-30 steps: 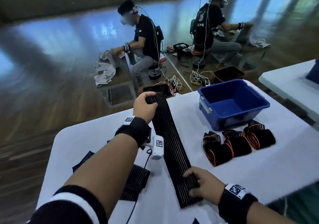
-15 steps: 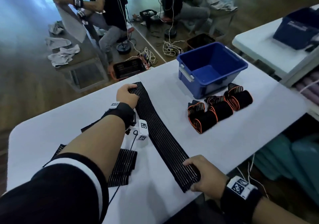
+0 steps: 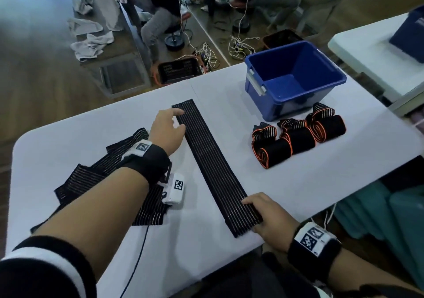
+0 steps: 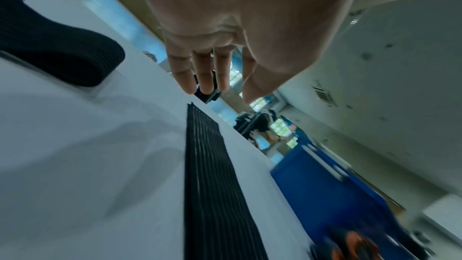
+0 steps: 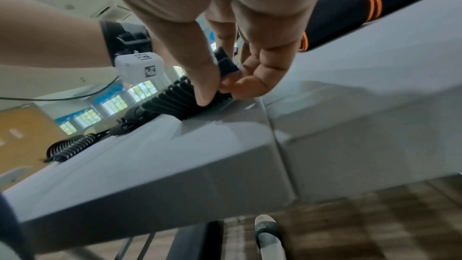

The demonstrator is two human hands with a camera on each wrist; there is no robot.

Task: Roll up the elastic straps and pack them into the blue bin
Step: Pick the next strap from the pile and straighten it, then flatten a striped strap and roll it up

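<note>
A long black ribbed elastic strap (image 3: pixel 213 164) (image 4: pixel 210 185) lies stretched flat across the white table (image 3: pixel 286 183). My right hand (image 3: pixel 263 217) (image 5: pixel 225 84) pinches its near end between thumb and fingers at the table's front edge. My left hand (image 3: pixel 171 126) (image 4: pixel 215 78) hovers above the strap's far end with fingers straight, holding nothing. The blue bin (image 3: pixel 296 77) stands at the far right, with nothing visible inside. Three black straps with orange edges (image 3: pixel 296 137), rolled up, lie in front of it.
More loose black straps (image 3: pixel 96 178) lie in a heap under my left forearm. A second white table (image 3: pixel 376 52) with a blue box stands to the right. Behind the table sit other people, cables and a black basket (image 3: pixel 179 69) on the wooden floor.
My left hand has let go of the strap's far end and lifted off, fingers now straight. The strap lies flatter and straighter. The head view has tilted down.
</note>
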